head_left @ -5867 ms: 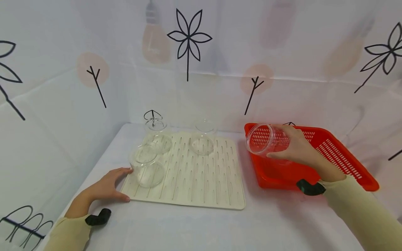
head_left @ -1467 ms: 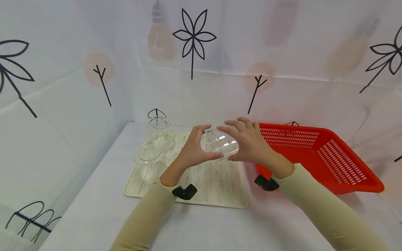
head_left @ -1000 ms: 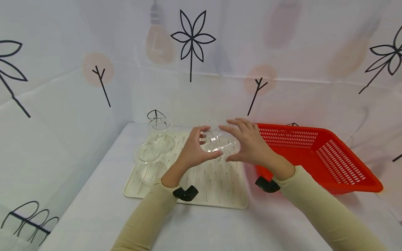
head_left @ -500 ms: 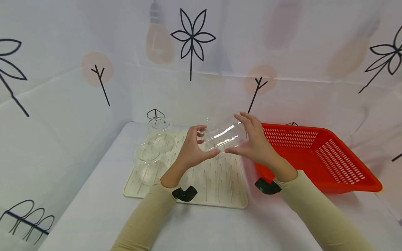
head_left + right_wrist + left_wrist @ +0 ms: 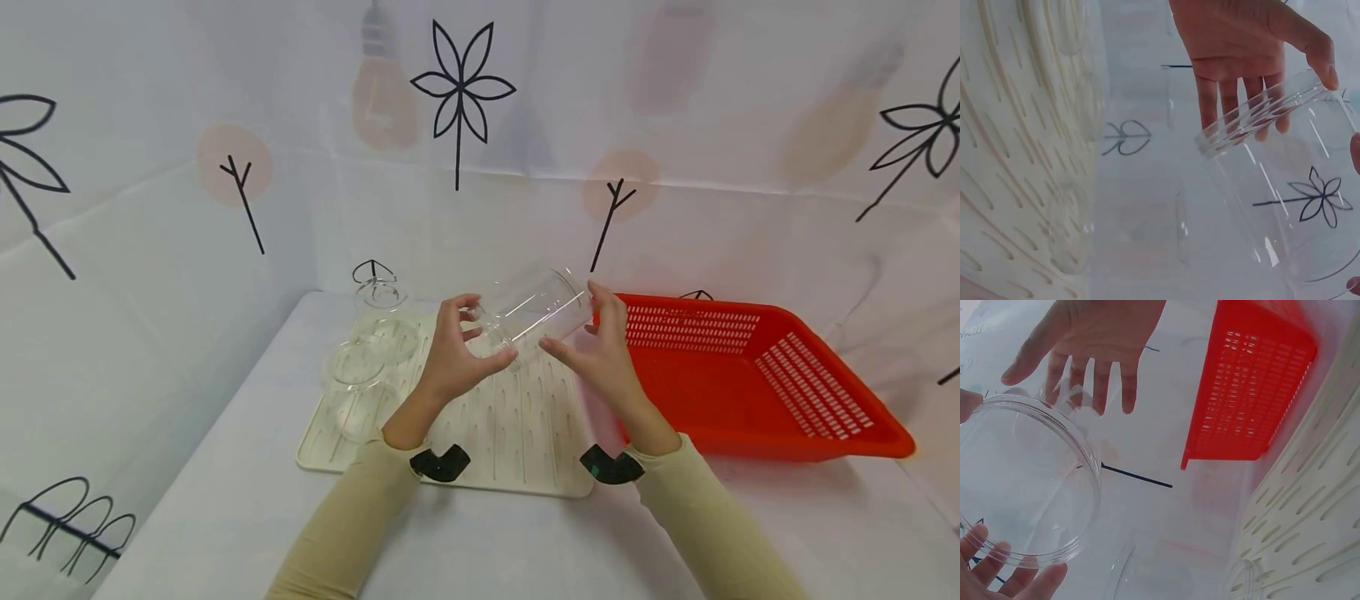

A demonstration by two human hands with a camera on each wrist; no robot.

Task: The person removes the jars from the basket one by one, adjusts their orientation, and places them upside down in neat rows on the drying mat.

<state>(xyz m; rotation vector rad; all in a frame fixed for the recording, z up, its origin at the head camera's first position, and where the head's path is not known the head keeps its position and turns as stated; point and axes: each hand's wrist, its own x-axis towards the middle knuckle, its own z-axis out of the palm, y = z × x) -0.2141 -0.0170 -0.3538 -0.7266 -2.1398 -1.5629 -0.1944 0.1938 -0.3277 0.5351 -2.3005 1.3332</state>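
A clear jar with a ringed rim is held tilted above the pale ribbed drying mat. My left hand grips its rim end; in the left wrist view, the fingers curl at the jar's round mouth. My right hand holds the base end, thumb below and fingers at the far side. The right wrist view shows the jar wall and only the tips of that hand. On the mat's left half stand a rear clear jar and a front clear jar.
A red perforated basket stands right of the mat, with nothing seen inside. Another clear jar at the mat's back middle is mostly hidden behind the held one. Patterned white cloth hangs behind and on the left.
Earlier my right hand had the jar at the basket and my left rested at the mat's left edge. Since then both hands came together on it; lately the right hand moved lower round its base.
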